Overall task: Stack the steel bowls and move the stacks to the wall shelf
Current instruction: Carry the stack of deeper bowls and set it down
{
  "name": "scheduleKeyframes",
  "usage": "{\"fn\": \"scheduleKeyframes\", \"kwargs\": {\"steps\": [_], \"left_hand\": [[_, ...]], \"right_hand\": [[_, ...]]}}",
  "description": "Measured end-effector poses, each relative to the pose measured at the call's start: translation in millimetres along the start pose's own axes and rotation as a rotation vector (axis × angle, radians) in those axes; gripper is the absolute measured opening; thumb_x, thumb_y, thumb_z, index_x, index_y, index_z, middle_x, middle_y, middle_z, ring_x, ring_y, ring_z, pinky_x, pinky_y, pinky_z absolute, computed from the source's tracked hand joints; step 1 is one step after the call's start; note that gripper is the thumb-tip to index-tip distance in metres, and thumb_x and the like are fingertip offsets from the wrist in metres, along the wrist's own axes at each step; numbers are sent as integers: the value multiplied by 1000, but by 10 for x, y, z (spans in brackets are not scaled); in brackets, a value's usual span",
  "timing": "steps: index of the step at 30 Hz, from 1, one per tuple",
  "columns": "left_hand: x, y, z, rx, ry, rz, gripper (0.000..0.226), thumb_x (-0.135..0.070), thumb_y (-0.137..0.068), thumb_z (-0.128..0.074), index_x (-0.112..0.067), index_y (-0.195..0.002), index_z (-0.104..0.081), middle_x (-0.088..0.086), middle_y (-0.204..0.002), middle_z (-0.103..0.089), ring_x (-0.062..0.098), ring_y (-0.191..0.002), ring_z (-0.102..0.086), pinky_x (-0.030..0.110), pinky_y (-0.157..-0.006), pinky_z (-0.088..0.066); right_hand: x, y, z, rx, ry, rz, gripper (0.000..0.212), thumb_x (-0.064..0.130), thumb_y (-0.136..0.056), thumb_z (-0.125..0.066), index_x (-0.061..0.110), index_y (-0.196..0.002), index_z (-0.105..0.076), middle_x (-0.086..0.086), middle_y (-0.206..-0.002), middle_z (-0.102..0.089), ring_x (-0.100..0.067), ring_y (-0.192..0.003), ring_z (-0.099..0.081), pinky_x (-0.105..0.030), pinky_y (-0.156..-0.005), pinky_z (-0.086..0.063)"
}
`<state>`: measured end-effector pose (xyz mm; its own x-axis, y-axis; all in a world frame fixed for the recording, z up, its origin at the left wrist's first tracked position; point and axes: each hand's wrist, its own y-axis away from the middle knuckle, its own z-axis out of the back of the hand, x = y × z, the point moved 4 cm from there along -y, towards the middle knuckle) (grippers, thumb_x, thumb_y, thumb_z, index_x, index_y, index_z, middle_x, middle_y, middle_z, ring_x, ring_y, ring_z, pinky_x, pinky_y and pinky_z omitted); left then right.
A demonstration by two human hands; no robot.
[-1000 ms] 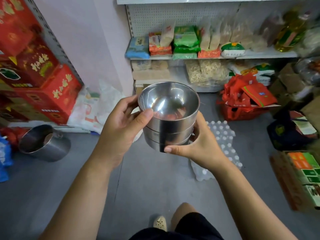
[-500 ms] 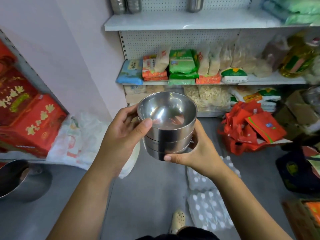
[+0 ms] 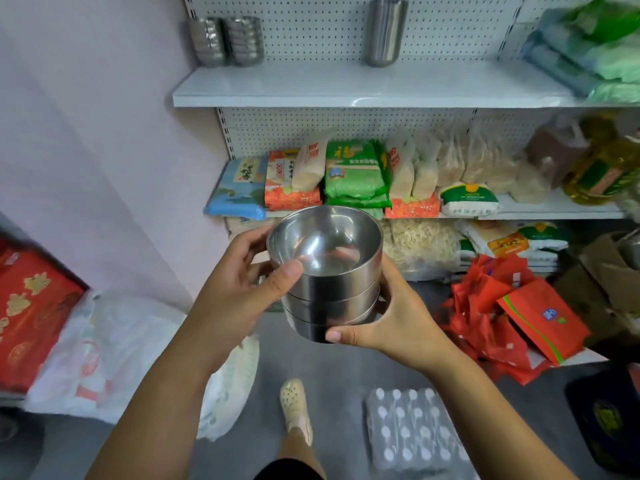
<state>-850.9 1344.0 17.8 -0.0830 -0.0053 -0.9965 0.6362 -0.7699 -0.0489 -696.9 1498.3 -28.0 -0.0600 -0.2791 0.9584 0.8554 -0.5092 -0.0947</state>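
A stack of three nested steel bowls (image 3: 329, 271) is held in front of me at chest height. My left hand (image 3: 239, 289) grips its left side, thumb hooked over the top rim. My right hand (image 3: 391, 323) cups the stack from the right and below, thumb along the bottom bowl. Above and beyond stands the white wall shelf (image 3: 363, 86) with a pegboard back. At its left end sit two other stacks of steel bowls (image 3: 227, 41), and a tall steel cup (image 3: 384, 31) stands near the middle.
The lower shelf (image 3: 554, 209) is packed with food bags (image 3: 355, 171). On the floor lie red bags (image 3: 512, 306), a shrink-wrapped bottle pack (image 3: 412, 431), white plastic bags (image 3: 104, 351) and red boxes (image 3: 31, 313). My foot (image 3: 294, 403) is on grey floor.
I have stepped closer to the shelves and the view has tilted up, so the upper shelf with its bowl stacks and cup has come fully into sight. Both hands keep the same hold.
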Motion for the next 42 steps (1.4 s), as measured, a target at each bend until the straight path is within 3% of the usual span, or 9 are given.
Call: {"fn": "scheduleKeyframes", "kwargs": {"steps": [10,14,19,21,24,28,32,37,42], "left_hand": [[-166,-2338,323,109,-63,-22,74,-60,-59,-81,-50,-128,-56,-23,-128,-67,-1,-119,-64,33,-104,-51],[-291,-3157,365,174,-96,-62,81,-70,-54,-86,-51,-127,-57,-23,-130,-65,5,-122,-64,45,-106,-51],[-405,-4057,187,297,-146,-109,92,-66,-53,-89,-45,-135,-55,-21,-137,-62,5,-132,-56,44,-112,-46],[-457,-4406,68,329,-167,-128,89,-63,-54,-91,-45,-134,-56,-20,-135,-63,5,-131,-57,46,-113,-45],[-555,-4920,-170,366,-212,-185,80,-55,-59,-86,-41,-132,-57,-20,-128,-67,1,-123,-62,38,-106,-52],[-669,-5606,-495,379,-289,-254,76,-52,-61,-86,-40,-130,-58,-18,-124,-68,-2,-120,-61,28,-93,-58],[-758,-6329,-852,334,-344,-302,83,-63,-56,-88,-49,-130,-55,-25,-127,-62,-3,-114,-64,26,-86,-59],[-845,-7160,-1489,298,-375,-359,49,-54,-59,-83,-48,-105,-67,-26,-125,-63,-8,-113,-62,16,-84,-57],[-842,-7943,-2048,272,-520,-465,25,-41,-71,-87,-35,-91,-74,-25,-128,-58,-12,-113,-57,11,-89,-51]], "right_hand": [[-115,-2064,399,-182,-8,29,108,26,-57,-101,40,-147,-43,16,-135,-64,-10,-126,-61,-38,-103,-54],[-178,-2765,584,-249,-32,37,104,24,-56,-102,41,-142,-47,15,-132,-66,-10,-123,-63,-41,-102,-56],[-248,-3392,1004,-345,-47,59,111,36,-52,-103,39,-145,-44,8,-137,-64,-15,-127,-62,-45,-102,-56],[-267,-3608,1214,-381,-36,75,110,28,-54,-103,35,-146,-45,7,-135,-66,-16,-126,-63,-43,-102,-56],[-345,-3928,1555,-418,-33,99,101,19,-56,-102,30,-142,-48,4,-131,-68,-18,-123,-65,-41,-97,-58],[-476,-4426,2062,-449,-43,121,98,17,-53,-98,27,-139,-51,15,-123,-71,-7,-114,-69,-22,-86,-57],[-641,-5006,2666,-438,-26,145,101,17,-54,-98,29,-141,-49,19,-123,-69,-4,-115,-67,-20,-87,-56],[-935,-5673,3548,-448,15,144,105,26,-55,-103,33,-144,-48,12,-130,-67,-11,-121,-64,-27,-88,-59],[-1241,-6224,4301,-450,46,137,106,19,-57,-101,32,-146,-46,17,-130,-65,-4,-119,-63,-18,-85,-56]]}}
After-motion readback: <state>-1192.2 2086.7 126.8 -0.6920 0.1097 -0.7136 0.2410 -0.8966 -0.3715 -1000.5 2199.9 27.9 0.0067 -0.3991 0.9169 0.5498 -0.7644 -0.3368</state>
